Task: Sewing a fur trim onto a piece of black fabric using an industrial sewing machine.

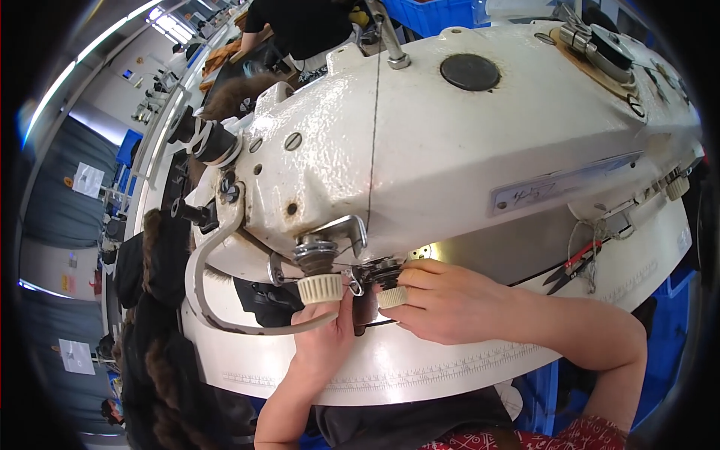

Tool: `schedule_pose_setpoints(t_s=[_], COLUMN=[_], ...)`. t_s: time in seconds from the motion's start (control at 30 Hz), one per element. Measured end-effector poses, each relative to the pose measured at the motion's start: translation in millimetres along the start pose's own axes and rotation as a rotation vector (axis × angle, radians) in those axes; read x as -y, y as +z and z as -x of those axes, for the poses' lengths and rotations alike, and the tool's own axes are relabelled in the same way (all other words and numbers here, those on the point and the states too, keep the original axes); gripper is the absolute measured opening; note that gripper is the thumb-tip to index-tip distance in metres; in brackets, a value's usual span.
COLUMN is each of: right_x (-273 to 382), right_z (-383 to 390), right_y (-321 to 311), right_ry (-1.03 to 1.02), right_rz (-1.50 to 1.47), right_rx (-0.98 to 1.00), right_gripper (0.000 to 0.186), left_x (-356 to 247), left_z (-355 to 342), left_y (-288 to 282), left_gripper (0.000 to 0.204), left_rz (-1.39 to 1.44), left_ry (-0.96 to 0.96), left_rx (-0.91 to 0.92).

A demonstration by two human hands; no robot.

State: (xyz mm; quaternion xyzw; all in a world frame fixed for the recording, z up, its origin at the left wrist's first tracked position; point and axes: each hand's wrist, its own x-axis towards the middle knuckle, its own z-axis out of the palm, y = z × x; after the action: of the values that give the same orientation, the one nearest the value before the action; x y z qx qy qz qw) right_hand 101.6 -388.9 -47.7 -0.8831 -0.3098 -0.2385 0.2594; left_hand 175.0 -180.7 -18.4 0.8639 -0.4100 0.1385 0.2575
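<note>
A white industrial sewing machine (435, 150) fills the middle of the head view. My left hand (322, 345) reaches up beneath a cream tension knob (319, 288) and a curved lever (202, 292); its fingers look closed, their tips hidden by the metal parts. My right hand (442, 304) has its fingers bent in at the needle area, beside a second cream knob (392, 298) and a small lit lamp (422, 250); what it grips is hidden. A dark thread (373, 150) runs down to the tensioner. Red-and-black snips (571, 266) lie at the right with some string.
The curved white table edge (420, 375) bears a printed ruler. Dark fur-trimmed garments (154, 315) hang at the left. Blue bins (427, 15) stand behind the machine and below the table. A co-worker in a black top (300, 22) is at the back.
</note>
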Motion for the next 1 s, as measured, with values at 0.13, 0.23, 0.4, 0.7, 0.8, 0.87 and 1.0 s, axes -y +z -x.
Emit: schedule_pose_setpoints(t_s=[0.13,0.23,0.4,0.7,0.8,0.87,1.0], right_x=[0.2,-0.9,-1.0,-1.1,-1.7,-2.6,-3.3], right_z=[-1.1,0.7,-0.5,-1.4,-3.3,-4.2,-5.0], right_y=[0.2,1.7,-1.9,0.8,0.2,0.3,-0.8], right_ry=[0.017,0.023,0.0,-0.004,0.011,0.02,0.025], right_rz=[-0.024,-0.021,-0.002,0.026,-0.001,-0.04,-0.053], right_rx=[0.025,0.012,0.026,0.049,0.089,0.103,0.147], right_gripper=[0.019,0.02,0.02,0.024,0.027,0.029,0.031], left_x=[-4.5,-5.0,-1.6,-1.8,-7.6,-6.4,-12.6], left_z=[-1.7,0.3,-1.7,-5.7,-5.3,-4.0,-3.2], left_y=[-5.6,-6.7,-5.6,3.2,0.3,0.8,-3.8], left_gripper=[0.012,0.021,0.019,0.011,0.013,0.013,0.017], left_rz=[-0.037,0.022,-0.135,0.006,-0.049,-0.062,-0.126], left_ry=[-0.011,-0.125,0.049,0.09,0.066,0.086,0.029], left_rx=[0.034,0.156,0.095,0.01,0.046,0.045,0.064])
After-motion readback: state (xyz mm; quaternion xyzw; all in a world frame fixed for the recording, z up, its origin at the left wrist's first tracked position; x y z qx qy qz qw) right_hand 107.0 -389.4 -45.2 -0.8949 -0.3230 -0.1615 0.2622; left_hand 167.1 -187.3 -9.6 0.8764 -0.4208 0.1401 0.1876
